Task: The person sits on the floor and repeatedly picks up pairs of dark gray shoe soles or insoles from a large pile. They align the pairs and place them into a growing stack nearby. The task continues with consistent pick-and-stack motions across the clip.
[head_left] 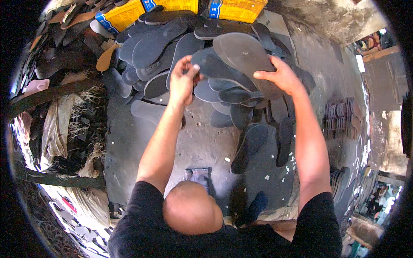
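Note:
My right hand [279, 76] grips a large dark grey shoe sole [241, 49] by its edge, thumb on top and fingers behind. The sole is raised and tilted over a heap of similar soles. My left hand [184, 84] is at the left of it, with fingers half curled and thumb apart. Its thumb is close to the end of another dark sole [219, 69]; whether they touch, I cannot tell. Beneath and around both hands lie more overlapping soles [155, 43]. A lone pair of dark soles [249, 148] lies nearer to me.
Yellow sacks [238, 8] line the far edge. On the left are piled scraps and a frayed cloth bundle [60, 129]. Stacked brown pieces [340, 118] stand at the right on the grey floor [206, 146], which has small white bits scattered on it.

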`<state>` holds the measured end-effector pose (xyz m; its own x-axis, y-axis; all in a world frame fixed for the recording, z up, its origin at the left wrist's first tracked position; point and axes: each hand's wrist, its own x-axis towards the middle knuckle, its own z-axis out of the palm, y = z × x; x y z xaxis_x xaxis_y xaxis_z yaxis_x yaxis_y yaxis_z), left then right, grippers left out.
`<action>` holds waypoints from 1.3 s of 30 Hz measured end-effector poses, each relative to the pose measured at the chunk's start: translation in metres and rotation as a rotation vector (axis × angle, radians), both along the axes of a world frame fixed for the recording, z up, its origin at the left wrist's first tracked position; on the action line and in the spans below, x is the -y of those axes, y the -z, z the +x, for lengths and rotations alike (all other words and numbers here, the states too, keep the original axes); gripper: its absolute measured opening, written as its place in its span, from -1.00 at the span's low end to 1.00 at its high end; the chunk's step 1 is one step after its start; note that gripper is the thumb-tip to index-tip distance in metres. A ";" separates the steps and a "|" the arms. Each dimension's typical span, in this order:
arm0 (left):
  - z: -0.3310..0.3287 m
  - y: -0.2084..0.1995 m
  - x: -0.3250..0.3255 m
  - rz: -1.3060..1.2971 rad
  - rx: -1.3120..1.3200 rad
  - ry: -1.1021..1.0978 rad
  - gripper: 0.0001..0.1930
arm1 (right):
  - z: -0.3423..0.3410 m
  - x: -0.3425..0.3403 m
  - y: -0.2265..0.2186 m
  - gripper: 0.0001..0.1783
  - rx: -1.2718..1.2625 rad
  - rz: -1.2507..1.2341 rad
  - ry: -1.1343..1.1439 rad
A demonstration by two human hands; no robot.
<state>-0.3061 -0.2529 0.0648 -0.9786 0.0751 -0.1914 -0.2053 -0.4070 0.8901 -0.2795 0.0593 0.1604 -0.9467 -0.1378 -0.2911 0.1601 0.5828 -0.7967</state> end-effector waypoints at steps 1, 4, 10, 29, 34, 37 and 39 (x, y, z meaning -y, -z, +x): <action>-0.005 -0.020 0.001 -0.015 -0.048 0.037 -0.57 | 0.008 0.005 -0.013 -0.01 -0.002 -0.078 0.001; -0.011 -0.043 -0.012 0.061 -0.191 0.119 -0.55 | 0.035 0.005 -0.012 0.05 -0.161 -0.015 0.078; -0.006 -0.002 -0.003 -0.681 -0.422 0.042 -0.52 | 0.137 -0.047 -0.041 -0.06 -0.349 0.139 0.580; 0.011 0.021 -0.066 -1.486 -0.798 0.438 -0.04 | 0.296 -0.016 0.026 -0.40 -0.162 -0.011 0.919; 0.170 0.019 -0.073 -1.014 -0.718 0.681 -0.22 | 0.322 -0.046 0.028 -0.45 -0.272 -0.199 1.114; 0.234 0.058 -0.065 -1.054 -0.522 0.804 -0.17 | 0.325 -0.048 0.044 -0.36 -0.247 -0.201 1.157; 0.241 0.076 -0.056 -1.110 -0.455 0.977 -0.15 | 0.328 -0.041 0.050 -0.35 -0.225 -0.201 1.154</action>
